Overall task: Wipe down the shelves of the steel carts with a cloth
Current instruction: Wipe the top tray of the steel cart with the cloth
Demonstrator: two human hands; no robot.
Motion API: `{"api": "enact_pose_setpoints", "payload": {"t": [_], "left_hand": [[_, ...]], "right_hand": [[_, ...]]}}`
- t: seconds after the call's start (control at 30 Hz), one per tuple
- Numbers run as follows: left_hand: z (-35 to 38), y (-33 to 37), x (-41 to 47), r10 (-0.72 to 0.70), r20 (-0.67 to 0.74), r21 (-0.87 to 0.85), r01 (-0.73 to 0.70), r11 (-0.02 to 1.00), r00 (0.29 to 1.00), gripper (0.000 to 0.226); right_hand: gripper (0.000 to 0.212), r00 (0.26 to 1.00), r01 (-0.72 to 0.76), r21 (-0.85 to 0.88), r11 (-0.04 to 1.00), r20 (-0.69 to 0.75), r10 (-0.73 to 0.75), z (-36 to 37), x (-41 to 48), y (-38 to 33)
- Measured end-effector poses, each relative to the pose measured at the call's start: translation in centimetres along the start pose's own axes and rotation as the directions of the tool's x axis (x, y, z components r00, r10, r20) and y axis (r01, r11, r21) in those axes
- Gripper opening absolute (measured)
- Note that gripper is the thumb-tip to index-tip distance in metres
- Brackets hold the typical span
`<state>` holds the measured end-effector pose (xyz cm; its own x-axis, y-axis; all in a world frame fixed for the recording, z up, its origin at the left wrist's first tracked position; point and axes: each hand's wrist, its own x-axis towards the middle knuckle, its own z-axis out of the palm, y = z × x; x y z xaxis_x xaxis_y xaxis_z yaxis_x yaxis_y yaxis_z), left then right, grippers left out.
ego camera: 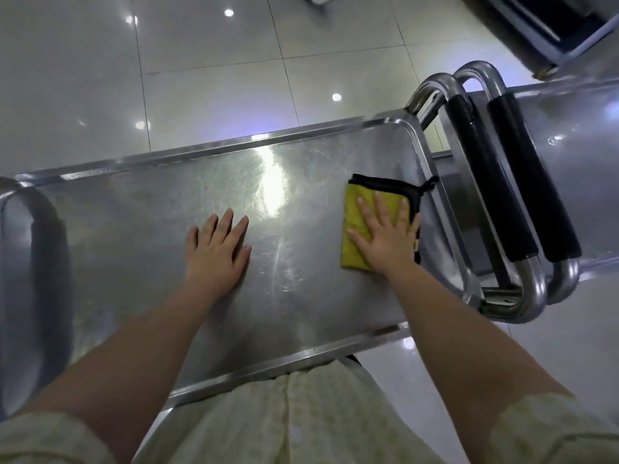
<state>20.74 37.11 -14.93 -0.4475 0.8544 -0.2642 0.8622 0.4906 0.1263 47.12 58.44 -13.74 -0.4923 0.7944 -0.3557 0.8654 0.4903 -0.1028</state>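
Left hand point(217, 249) and right hand point(385, 239) both flat on the shelf point(134, 229)
right one's pressing the cloth point(355, 202) with spread fingers, around 3 o'clock on the shelf; left one's resting open on bare steel near the middle.

shelf point(150, 236): scuffed glossy steel | cloth point(355, 229): yellow, soft | floor point(207, 78): glossy tile
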Motion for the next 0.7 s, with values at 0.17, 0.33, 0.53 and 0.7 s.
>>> {"api": "enact_pose_setpoints", "payload": {"t": [0.17, 0.33, 0.53, 0.7], "left_hand": [[0.1, 1.2, 0.4, -0.01, 0.001, -0.029, 0.01, 1.0, 1.0, 0.061], [0.2, 1.2, 0.6, -0.063, 0.022, -0.099, 0.065, 0.993, 0.998, 0.062], [0.6, 0.8, 0.2, -0.092, -0.03, -0.124, 0.087, 0.988, 0.995, 0.058], [0.6, 0.9, 0.3, -0.098, -0.023, -0.125, 0.094, 0.988, 0.995, 0.057]], "right_hand": [[0.071, 0.98, -0.194, 0.028, 0.981, 0.041, 0.193, -1.1, 2.8, 1.0], [0.07, 0.997, 0.04, -0.055, 0.998, 0.073, -0.036, -0.4, 2.7, -7.4], [0.069, 0.875, 0.479, -0.149, 0.865, 0.163, -0.457, 1.1, 0.0, -14.1], [0.069, 0.917, 0.399, -0.156, 0.904, 0.089, -0.389, -1.6, 6.1, -7.8]]}}
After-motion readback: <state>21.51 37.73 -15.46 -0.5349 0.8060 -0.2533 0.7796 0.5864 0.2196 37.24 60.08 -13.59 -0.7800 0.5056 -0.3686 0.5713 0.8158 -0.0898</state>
